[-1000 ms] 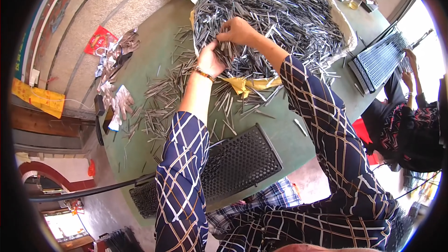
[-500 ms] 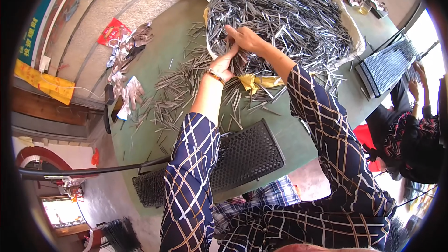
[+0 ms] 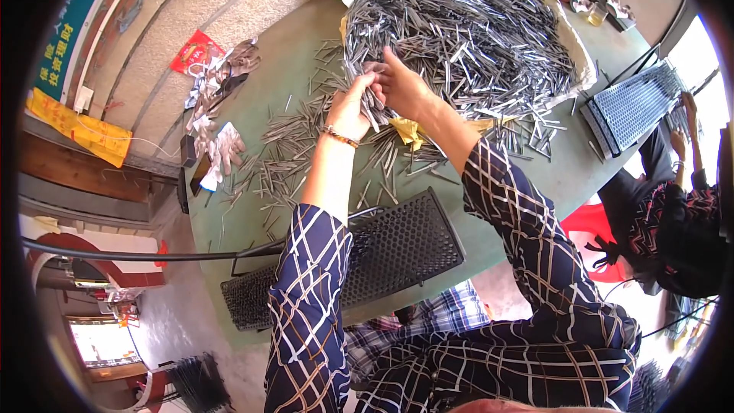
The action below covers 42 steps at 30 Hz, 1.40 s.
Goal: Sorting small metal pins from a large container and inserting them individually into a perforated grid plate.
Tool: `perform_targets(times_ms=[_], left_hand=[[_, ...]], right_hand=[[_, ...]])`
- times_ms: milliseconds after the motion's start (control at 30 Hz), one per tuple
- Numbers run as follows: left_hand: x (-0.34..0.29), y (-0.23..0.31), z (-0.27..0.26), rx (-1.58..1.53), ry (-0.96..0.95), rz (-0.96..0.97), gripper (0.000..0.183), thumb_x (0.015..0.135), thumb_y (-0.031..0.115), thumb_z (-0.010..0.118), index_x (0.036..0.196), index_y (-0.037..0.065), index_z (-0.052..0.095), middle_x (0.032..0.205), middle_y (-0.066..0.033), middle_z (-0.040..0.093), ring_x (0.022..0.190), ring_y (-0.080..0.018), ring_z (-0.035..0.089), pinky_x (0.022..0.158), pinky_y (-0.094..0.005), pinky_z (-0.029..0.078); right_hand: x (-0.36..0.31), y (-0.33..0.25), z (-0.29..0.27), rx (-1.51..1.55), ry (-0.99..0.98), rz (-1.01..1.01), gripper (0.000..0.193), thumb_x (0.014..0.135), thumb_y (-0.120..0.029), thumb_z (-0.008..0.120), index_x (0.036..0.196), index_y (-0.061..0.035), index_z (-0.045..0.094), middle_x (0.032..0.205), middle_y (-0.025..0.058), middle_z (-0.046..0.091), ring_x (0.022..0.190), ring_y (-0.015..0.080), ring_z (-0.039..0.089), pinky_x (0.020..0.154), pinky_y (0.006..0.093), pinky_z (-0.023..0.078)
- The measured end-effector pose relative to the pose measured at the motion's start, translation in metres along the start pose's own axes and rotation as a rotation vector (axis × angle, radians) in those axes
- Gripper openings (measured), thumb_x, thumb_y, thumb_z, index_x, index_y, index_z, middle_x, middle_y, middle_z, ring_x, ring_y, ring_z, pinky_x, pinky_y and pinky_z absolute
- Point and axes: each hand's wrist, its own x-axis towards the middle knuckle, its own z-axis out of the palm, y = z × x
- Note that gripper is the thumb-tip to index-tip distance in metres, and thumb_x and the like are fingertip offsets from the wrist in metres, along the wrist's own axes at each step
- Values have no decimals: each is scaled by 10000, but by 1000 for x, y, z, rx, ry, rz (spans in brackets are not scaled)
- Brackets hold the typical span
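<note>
Head view: left hand (image 3: pixel 353 107) and right hand (image 3: pixel 404 88) grip metal rods (image 3: pixel 369 90).

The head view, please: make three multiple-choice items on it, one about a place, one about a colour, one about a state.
1. Where is the black perforated tray?
A. On the big pile of metal pins
B. At the near edge of the table, under the forearms
C. On the floor

2. What colour is the table top?
A. Green
B. Red
C. White

3. How are the two hands?
A. Both flat and empty on the table
B. Far apart
C. Close together, fingers closed on a bundle of metal pins

Answers:
1. B: the tray lies at the near table edge.
2. A: bare green shows between loose pins.
3. C: the left hand and right hand meet on a bundle of pins at the edge of the big pile.
</note>
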Motion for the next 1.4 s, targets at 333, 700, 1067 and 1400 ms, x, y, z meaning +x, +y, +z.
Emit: perform_targets(times_ms=[333, 700, 1067, 1400], left_hand=[[-20, 29, -12, 330, -8, 8, 185, 858, 176, 633, 798, 7, 586, 663, -93, 588, 608, -212, 581, 558, -345, 494], [-39, 55, -66, 215, -135, -198, 152, 879, 136, 600, 883, -15, 588, 653, -38, 607, 577, -140, 597, 554, -267, 518], [-150, -8, 17, 208, 109, 737, 147, 835, 49, 645, 963, 0, 592, 857, -48, 639, 715, -128, 608, 666, -250, 497], [-255, -83, 15, 2, 132, 515, 135, 874, 82, 595, 984, 3, 601, 828, -36, 632, 723, -95, 588, 661, -240, 483]], right_hand=[[32, 14, 34, -471, 174, 18, 264, 883, -220, 578, 701, -28, 581, 517, 82, 521, 343, 202, 446, 331, 356, 352], [39, 15, -1, -1107, 138, -355, 325, 849, -308, 603, 874, 12, 653, 687, 113, 637, 574, 192, 590, 531, 345, 468], [-129, 110, 93, 246, 139, -111, 552, 983, -442, 302, 1306, -21, 456, 1289, 143, 514, 1250, 212, 400, 1095, 413, 229], [-247, 154, 98, 248, 162, -129, 328, 976, -311, 433, 1090, -50, 594, 999, 42, 629, 986, 148, 562, 881, 300, 443]])
